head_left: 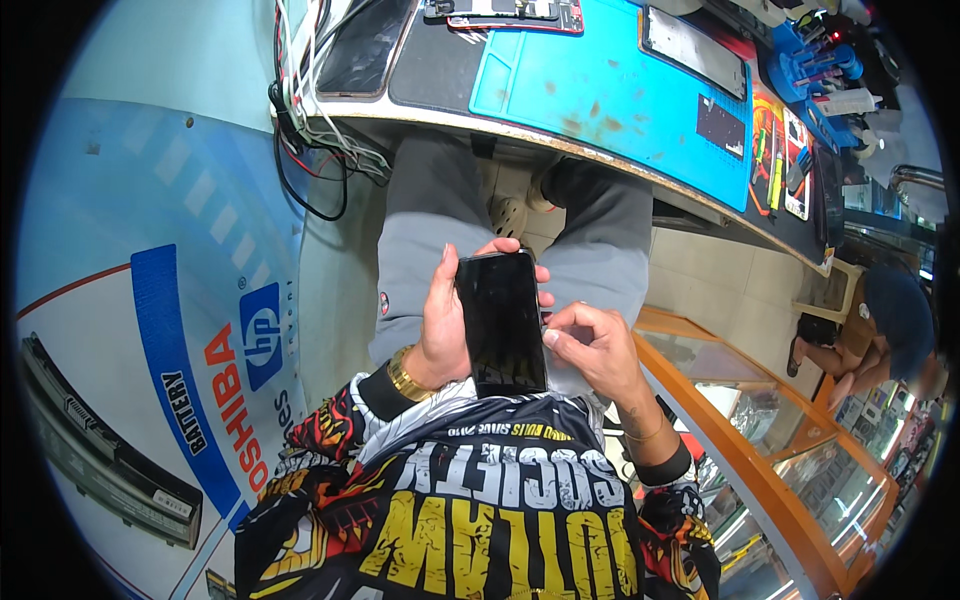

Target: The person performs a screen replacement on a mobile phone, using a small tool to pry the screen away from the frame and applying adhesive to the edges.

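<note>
Cannot see the whole left hand behind the phone, nor all the cut-off tabletop beyond it.

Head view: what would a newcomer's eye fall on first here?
Probably the black rectangular phone, dark-screened, near the centre, held in the left hand with the right hand at its right edge. Next, the bright blue rectangular mat at the top, then the orange-framed glass display case at lower right.
</note>
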Demonstrator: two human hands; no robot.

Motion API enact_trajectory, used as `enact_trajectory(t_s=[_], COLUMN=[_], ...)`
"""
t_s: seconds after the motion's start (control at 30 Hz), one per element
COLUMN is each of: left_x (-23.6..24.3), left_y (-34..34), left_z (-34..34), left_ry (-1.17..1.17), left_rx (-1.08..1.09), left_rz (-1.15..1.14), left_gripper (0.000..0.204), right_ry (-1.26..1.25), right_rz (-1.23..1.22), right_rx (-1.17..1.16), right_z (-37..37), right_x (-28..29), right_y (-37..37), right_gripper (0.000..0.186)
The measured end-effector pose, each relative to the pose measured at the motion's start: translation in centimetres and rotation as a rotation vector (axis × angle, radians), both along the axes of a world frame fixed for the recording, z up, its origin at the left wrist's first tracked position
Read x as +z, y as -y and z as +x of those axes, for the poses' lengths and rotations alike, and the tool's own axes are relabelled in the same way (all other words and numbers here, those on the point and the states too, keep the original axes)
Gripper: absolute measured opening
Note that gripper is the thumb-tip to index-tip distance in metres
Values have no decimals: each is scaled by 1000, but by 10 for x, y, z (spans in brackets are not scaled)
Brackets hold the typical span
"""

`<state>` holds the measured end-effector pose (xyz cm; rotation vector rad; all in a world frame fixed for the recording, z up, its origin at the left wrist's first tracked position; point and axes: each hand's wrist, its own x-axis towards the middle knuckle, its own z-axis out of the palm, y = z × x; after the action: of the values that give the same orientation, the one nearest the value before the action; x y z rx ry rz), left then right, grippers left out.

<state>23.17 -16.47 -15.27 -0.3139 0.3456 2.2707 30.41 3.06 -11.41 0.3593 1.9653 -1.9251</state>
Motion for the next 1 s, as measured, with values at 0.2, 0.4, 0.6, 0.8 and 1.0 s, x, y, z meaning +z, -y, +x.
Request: enact_trajectory(t_s=[0.2, 0.4, 0.6, 0.8, 1.0], left_x=[6, 13, 18, 14, 14], left_y=[-3, -3, -5, -2, 10], left_z=[3, 4, 5, 7, 10], left_ry=[-10, -28, -35, -143, -344], left_rx=[-36, -41, -40, -76, -118], left_rz=[52, -44, -94, 3, -51], left_gripper=[72, 69, 71, 72, 74], right_ry=[-31, -56, -86, -184, -367], right_rz=[-13, -43, -70, -36, -32], right_rx=[-29, -63, -119, -97, 19], right_z=[-1, -4, -12, -19, -25], right_x=[5, 4, 6, 11, 21], right_y=[-2, -2, -4, -8, -14], right_gripper=[13, 11, 11, 11, 10])
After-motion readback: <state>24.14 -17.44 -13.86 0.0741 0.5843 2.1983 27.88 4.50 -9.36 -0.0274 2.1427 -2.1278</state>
